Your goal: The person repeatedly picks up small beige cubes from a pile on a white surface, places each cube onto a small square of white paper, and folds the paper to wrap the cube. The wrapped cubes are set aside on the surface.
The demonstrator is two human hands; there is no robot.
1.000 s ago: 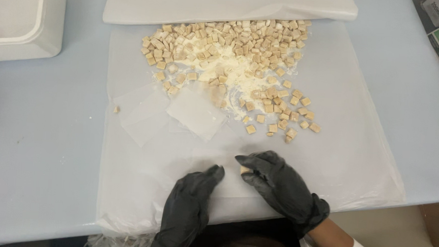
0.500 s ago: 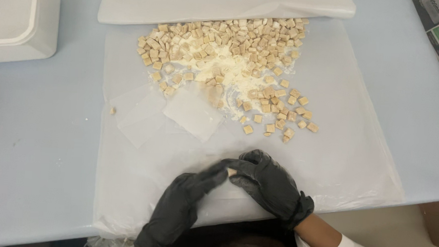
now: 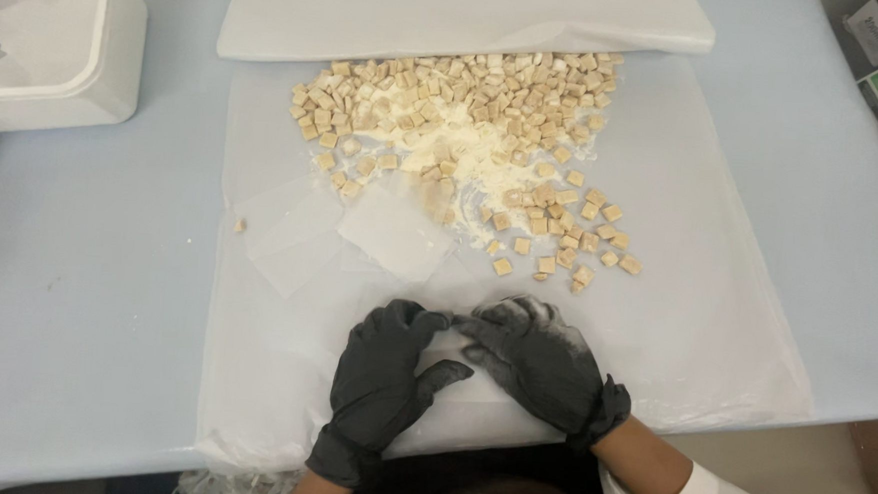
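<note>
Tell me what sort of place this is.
Probably a food-preparation or packing bench: small tan cubes in white powder on a clear plastic sheet, and black-gloved left hand and right hand.

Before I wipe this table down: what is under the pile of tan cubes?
The tan cubes lie in white powder on a clear plastic sheet spread over the pale blue table. Anything directly beneath the dense pile is covered.
</note>
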